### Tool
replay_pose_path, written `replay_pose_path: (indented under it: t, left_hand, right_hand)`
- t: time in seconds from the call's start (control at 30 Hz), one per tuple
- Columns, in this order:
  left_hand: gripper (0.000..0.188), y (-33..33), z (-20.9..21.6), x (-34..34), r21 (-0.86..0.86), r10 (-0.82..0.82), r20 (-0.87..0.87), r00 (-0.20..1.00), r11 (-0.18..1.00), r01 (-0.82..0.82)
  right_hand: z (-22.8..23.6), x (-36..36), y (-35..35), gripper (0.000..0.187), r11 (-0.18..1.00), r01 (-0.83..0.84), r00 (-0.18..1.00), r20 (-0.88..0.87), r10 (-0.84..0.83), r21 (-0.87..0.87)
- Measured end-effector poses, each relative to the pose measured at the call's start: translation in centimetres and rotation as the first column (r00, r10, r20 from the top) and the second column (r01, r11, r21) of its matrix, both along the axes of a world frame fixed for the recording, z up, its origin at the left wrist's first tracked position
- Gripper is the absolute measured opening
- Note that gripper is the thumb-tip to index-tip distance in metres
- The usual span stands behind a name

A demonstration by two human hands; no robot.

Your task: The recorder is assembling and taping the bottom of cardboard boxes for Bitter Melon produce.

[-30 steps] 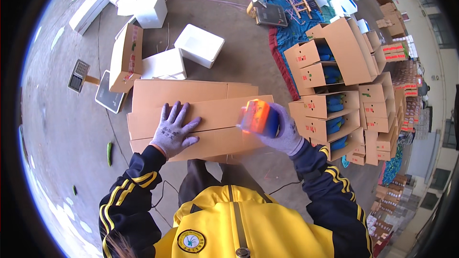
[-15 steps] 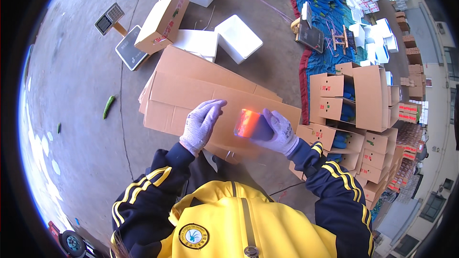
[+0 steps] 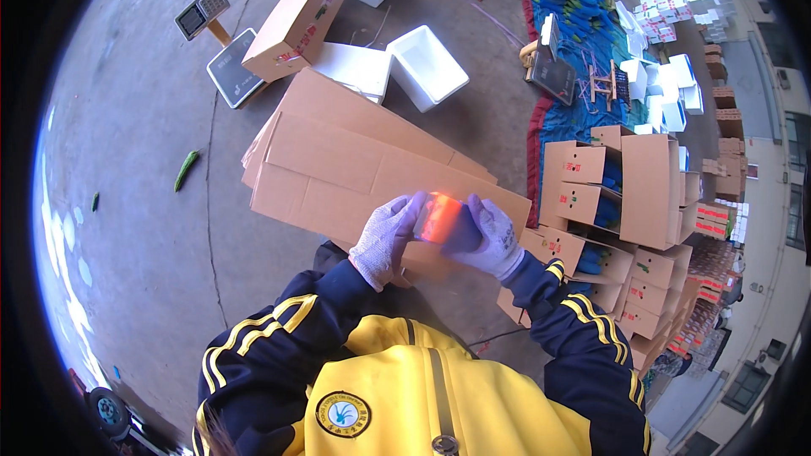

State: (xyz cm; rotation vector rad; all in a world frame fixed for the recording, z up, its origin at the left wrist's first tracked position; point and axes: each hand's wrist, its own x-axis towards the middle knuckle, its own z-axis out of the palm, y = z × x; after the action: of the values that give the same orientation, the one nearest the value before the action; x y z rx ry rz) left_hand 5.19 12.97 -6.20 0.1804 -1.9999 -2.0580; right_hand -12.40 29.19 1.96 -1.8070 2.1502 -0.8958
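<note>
Both my hands wear pale purple-grey gloves and meet in front of my chest. Between them is a flat, dark, rectangular phone-like thing (image 3: 441,218) with a glowing orange face; its exact kind is unclear. My right hand (image 3: 492,239) grips its right end, thumb and fingers closed round it. My left hand (image 3: 387,238) has its fingertips pressed together at the left edge of the same thing. Below the hands lies a stack of flattened brown cardboard boxes (image 3: 338,152), slightly fanned out, partly covered by my hands and the thing.
A platform scale (image 3: 232,67) stands at far left, beside a closed carton (image 3: 296,25) and open white foam boxes (image 3: 429,67). Cartons of blue-wrapped produce (image 3: 583,203) stack up at right. A second scale (image 3: 553,76) sits by a blue sheet (image 3: 591,38). A green cucumber-like vegetable (image 3: 186,171) lies on the floor.
My left hand has moved right and its fingers have closed onto the left edge of the orange-lit thing. My right hand keeps hold of it. The view has shifted slightly.
</note>
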Motion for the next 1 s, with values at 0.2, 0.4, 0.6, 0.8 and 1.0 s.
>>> replay_pose_path:
  t: [0.2,0.4,0.6,0.8,1.0]
  left_hand:
    - [0.059,-2.0,8.2,-1.7,0.922,-0.143,0.373,0.917,0.172,-0.348]
    - [0.045,-4.5,7.3,-0.3,0.59,0.081,0.494,0.866,0.7,-0.402]
    - [0.032,-14.6,6.1,6.2,-0.228,0.635,0.361,0.683,0.77,-0.596]
    - [0.036,-24.1,0.7,14.9,-0.483,0.832,0.357,0.424,0.553,-0.679]
    - [0.038,-22.4,-7.2,13.2,-0.386,0.621,0.64,0.453,0.769,-0.509]
  right_hand:
    - [1.1,-0.8,-0.6,0.095,0.996,-0.031,0.999,-0.022,0.033,0.084]
    - [3.4,0.4,-3.7,0.085,0.983,-0.058,0.998,0.026,0.054,0.176]
    - [7.2,3.6,-12.3,0.064,0.893,-0.262,0.954,-0.044,0.298,0.367]
    - [6.3,7.8,-20.2,0.063,0.799,-0.309,0.923,-0.04,0.383,0.516]
    - [6.6,8.7,-23.1,0.057,0.678,-0.276,0.921,-0.014,0.389,0.681]
